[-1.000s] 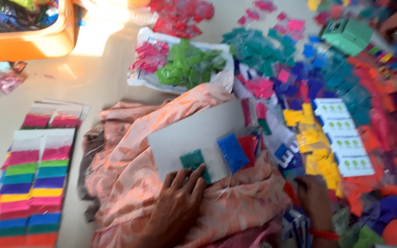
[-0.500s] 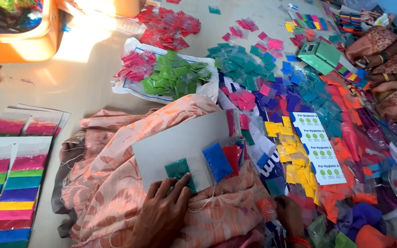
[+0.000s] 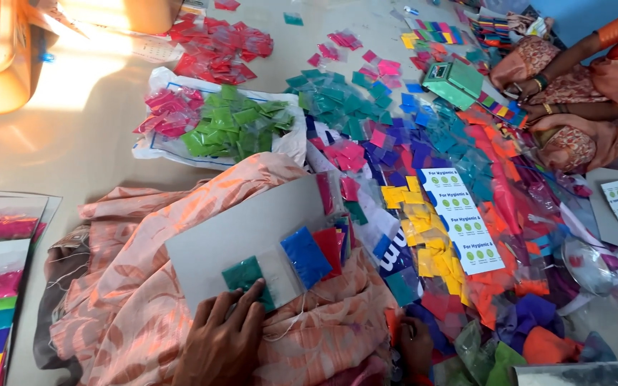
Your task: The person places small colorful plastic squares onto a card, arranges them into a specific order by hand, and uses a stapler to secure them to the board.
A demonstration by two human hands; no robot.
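My left hand [image 3: 224, 342] lies flat, fingers spread, pressing a green packet [image 3: 246, 277] onto the grey card [image 3: 241, 232] on my lap, with a blue packet [image 3: 306, 256] and a red packet [image 3: 331, 246] just beside it on the card. My right hand [image 3: 415, 344] sits low among the loose packets; I cannot tell its grip. A white bag [image 3: 159, 146] on the floor holds green and pink packets, and an orange tub [image 3: 1, 78] stands at the far left.

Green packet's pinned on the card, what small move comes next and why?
Probably slide the blue powder packet next to the small green powder packet that the left hand presses on the grey cardboard sheet; a bare clear strip separates them.
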